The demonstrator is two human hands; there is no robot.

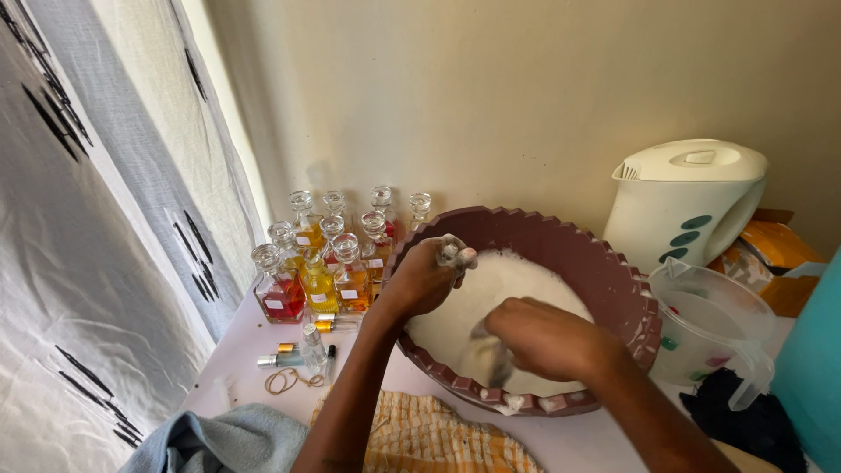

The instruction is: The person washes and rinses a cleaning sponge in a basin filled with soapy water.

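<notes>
A maroon plastic basin [604, 271] with a notched rim stands tilted on the table, full of white soapy foam [504, 276]. My left hand [425, 278] is over the basin's left side, closed on a small wet grey cloth [454, 253]. My right hand [547, 337] is low over the foam near the front rim, gripping another part of the wet cloth [498, 361], which hangs down blurred.
Several glass bottles [320, 280] with red, yellow and orange liquid stand left of the basin. A white electric kettle [688, 201] and a clear plastic jug [714, 328] sit to the right. A blue towel [228, 438], a checked yellow cloth [438, 438] and rubber bands [285, 379] lie in front.
</notes>
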